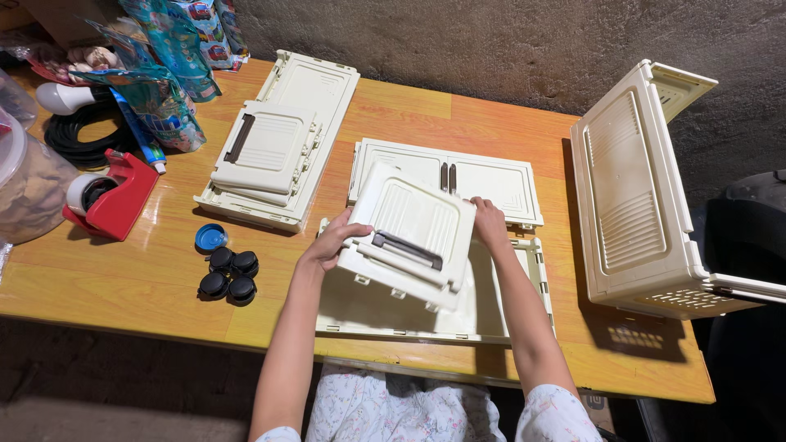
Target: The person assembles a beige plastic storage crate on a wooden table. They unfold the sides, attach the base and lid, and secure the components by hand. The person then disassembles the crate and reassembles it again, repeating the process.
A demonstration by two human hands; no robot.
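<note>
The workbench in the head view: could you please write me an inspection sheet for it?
Surface: glossy orange wooden table.
Job's things: cream plastic panel with a dark handle slot, held tilted over a flat cream plastic frame.
Clutter: stacked cream panels, double-door cream panel, cream plastic crate shell, four black caster wheels, blue cap, red tape dispenser, printed bags.
Grippers: left hand and right hand grip the panel's edges.
Cables: black coil.
Surroundings: rough grey wall.
</note>
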